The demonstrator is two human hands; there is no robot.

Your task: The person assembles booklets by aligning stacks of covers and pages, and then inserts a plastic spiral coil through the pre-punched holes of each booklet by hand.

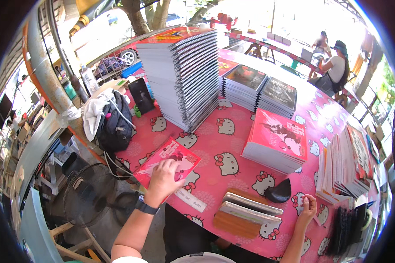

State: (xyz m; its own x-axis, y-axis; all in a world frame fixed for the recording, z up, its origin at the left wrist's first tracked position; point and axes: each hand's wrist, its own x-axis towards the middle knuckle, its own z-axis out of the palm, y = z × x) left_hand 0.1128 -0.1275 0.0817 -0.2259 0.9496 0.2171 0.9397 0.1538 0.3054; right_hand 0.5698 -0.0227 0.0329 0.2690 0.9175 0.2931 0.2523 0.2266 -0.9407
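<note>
My left hand (pixel 163 177), with a dark watch on its wrist, rests on a red spiral-bound book (pixel 169 158) at the table's near left edge. Its bent fingers press on the printed cover. Beside that book lies a white strip (pixel 191 200) with print on it. My right hand (pixel 308 208) is raised slightly over the right side of the table, its fingers curled in a pinch; what they hold, if anything, I cannot make out. Between my hands lies a wooden block with pale bars (pixel 250 209). A rounded black object (pixel 280 191) sits just behind it.
A tall stack of wire-bound books (pixel 191 83) stands at the back left, with dark-covered stacks (pixel 245 85) beside it. Red-covered books (pixel 276 138) and loose booklets (pixel 338 166) lie right. Black binding coils (pixel 341 230) are near right. A fan (pixel 90 195) stands left; people sit far off.
</note>
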